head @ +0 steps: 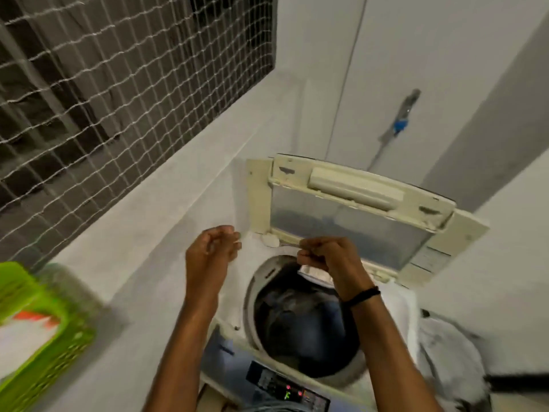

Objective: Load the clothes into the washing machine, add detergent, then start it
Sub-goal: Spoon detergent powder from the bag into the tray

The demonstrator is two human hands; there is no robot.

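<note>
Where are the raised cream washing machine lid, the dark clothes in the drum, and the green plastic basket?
Raised cream washing machine lid [353,185]: head view, on its upper frame bar.
Dark clothes in the drum [300,322]: head view, middle of the pile.
Green plastic basket [59,346]: head view, on its slotted side wall.

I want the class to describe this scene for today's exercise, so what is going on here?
A person stands over a top-loading washing machine with its lid raised. Dark clothes already lie in the drum. The left hand and right hand are raised above the opening, fingers curled; whether they hold anything is unclear. The control panel shows lit indicators. A green basket sits to the left.
</note>
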